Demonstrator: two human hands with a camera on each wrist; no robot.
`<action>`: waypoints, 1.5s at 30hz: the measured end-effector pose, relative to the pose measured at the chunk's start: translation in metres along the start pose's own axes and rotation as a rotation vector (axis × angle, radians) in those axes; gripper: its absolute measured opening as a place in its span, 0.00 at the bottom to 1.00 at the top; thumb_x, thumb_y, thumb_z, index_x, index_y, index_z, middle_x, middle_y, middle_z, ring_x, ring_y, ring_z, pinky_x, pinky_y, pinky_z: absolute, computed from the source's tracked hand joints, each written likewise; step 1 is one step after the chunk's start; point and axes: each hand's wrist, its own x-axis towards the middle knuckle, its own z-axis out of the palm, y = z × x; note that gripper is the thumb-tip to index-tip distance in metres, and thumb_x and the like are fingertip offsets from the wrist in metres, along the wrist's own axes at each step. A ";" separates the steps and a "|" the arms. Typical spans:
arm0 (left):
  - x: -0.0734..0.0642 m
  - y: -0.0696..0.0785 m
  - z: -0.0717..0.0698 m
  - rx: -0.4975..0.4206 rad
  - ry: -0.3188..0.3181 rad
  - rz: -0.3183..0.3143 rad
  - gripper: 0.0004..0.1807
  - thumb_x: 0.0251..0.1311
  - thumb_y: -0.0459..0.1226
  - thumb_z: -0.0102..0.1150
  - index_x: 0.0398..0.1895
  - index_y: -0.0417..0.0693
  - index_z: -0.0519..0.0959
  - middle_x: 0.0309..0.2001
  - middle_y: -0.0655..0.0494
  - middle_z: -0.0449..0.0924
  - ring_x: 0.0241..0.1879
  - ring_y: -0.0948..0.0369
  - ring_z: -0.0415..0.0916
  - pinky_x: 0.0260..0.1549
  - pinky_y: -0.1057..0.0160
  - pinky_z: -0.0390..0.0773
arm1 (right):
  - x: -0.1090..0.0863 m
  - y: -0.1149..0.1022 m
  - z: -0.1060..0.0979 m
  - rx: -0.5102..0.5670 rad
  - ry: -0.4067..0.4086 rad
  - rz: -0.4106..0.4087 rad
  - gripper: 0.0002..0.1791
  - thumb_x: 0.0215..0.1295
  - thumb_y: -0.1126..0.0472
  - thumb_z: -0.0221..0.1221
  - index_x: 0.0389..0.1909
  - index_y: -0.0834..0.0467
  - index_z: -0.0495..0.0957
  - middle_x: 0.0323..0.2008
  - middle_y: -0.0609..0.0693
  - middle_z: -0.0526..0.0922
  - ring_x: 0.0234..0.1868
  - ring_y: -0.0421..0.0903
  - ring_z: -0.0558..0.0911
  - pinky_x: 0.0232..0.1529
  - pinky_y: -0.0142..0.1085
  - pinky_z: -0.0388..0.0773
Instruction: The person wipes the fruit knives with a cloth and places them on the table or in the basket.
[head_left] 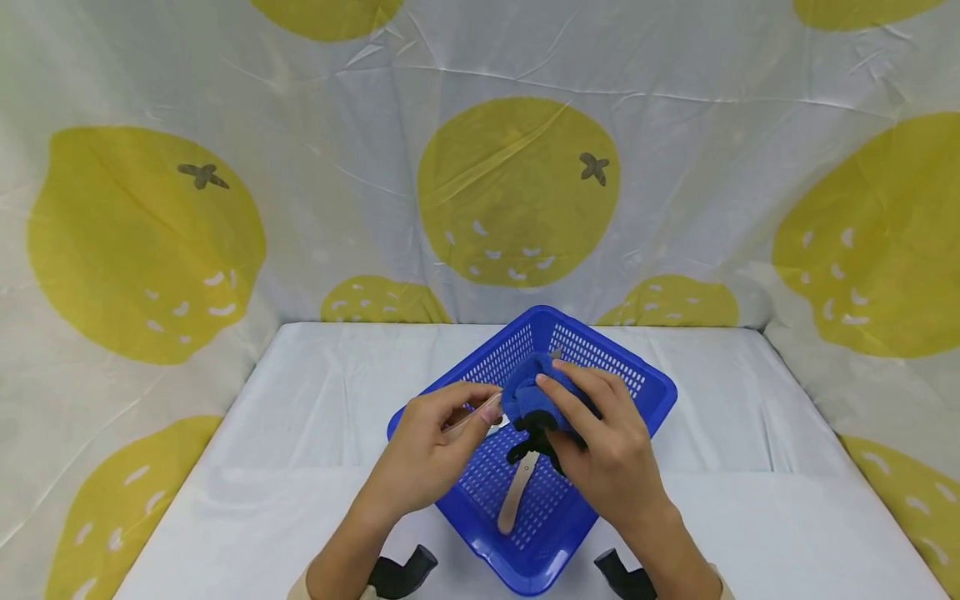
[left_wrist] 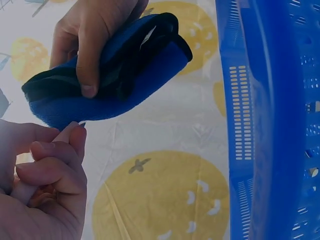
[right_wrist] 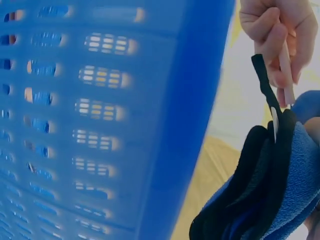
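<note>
A folded blue cloth with black edging (head_left: 534, 398) is gripped by my right hand (head_left: 618, 437), thumb on the near side and fingers over the top. In the left wrist view, that thumb presses into the dark fold of the cloth. My left hand (head_left: 431, 446) pinches a slim, pale-handled tool (right_wrist: 285, 67) between thumb and fingers. Its small tip meets the cloth's edge, so its kind stays hidden. Both hands are above a blue plastic basket (head_left: 663, 392). Inside the basket lies a knife-like piece with a light wooden handle (head_left: 514, 502), partly covered by the cloth's black edging.
The basket stands at an angle on a white-covered table (head_left: 300, 500). Behind it hangs a white cloth (head_left: 360, 208) printed with yellow lemons. Black wrist mounts (head_left: 405, 573) show under both forearms. A small grey tip (head_left: 557, 354) shows behind the blue cloth.
</note>
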 end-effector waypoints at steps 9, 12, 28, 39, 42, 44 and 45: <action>0.000 0.000 -0.002 -0.025 -0.005 -0.027 0.11 0.75 0.45 0.57 0.54 0.59 0.84 0.41 0.62 0.85 0.33 0.61 0.80 0.34 0.64 0.84 | 0.001 0.017 -0.008 -0.038 0.040 0.051 0.25 0.59 0.68 0.67 0.60 0.59 0.83 0.60 0.63 0.81 0.57 0.63 0.79 0.72 0.25 0.64; 0.000 0.000 -0.003 -0.046 -0.004 -0.065 0.12 0.75 0.46 0.57 0.55 0.58 0.83 0.43 0.61 0.86 0.36 0.61 0.83 0.39 0.64 0.86 | 0.003 0.022 -0.012 -0.046 0.104 0.062 0.28 0.52 0.72 0.68 0.58 0.61 0.84 0.58 0.66 0.81 0.56 0.65 0.80 0.71 0.25 0.66; 0.001 -0.006 -0.002 -0.081 0.019 -0.078 0.11 0.76 0.46 0.55 0.53 0.56 0.82 0.16 0.60 0.67 0.16 0.67 0.62 0.17 0.67 0.68 | 0.005 -0.016 0.002 0.049 0.015 -0.127 0.17 0.78 0.53 0.56 0.56 0.58 0.85 0.59 0.58 0.83 0.50 0.60 0.80 0.57 0.39 0.77; 0.002 -0.005 -0.003 -0.013 -0.005 -0.006 0.09 0.76 0.43 0.56 0.51 0.55 0.83 0.22 0.62 0.77 0.20 0.64 0.75 0.21 0.66 0.77 | 0.001 -0.015 0.009 -0.032 -0.042 -0.034 0.20 0.82 0.52 0.48 0.58 0.56 0.84 0.59 0.55 0.83 0.51 0.59 0.77 0.54 0.44 0.73; 0.002 -0.005 -0.003 -0.013 -0.024 0.007 0.09 0.76 0.43 0.56 0.51 0.54 0.83 0.18 0.61 0.71 0.15 0.67 0.65 0.15 0.67 0.70 | 0.000 -0.012 0.008 -0.050 -0.031 -0.011 0.20 0.82 0.51 0.49 0.57 0.57 0.84 0.59 0.56 0.82 0.52 0.60 0.77 0.55 0.44 0.73; 0.002 -0.005 -0.003 -0.023 -0.036 0.015 0.09 0.76 0.43 0.56 0.51 0.54 0.83 0.22 0.60 0.75 0.14 0.67 0.63 0.13 0.67 0.68 | 0.000 -0.009 0.006 -0.061 -0.027 0.009 0.20 0.81 0.50 0.50 0.57 0.56 0.84 0.60 0.56 0.82 0.53 0.61 0.77 0.55 0.45 0.74; 0.002 -0.005 -0.003 -0.025 -0.038 0.018 0.09 0.75 0.43 0.57 0.51 0.54 0.83 0.25 0.60 0.77 0.14 0.67 0.64 0.13 0.67 0.68 | 0.000 -0.007 0.005 -0.070 -0.028 0.021 0.20 0.81 0.49 0.51 0.58 0.56 0.84 0.61 0.56 0.82 0.54 0.61 0.76 0.55 0.45 0.74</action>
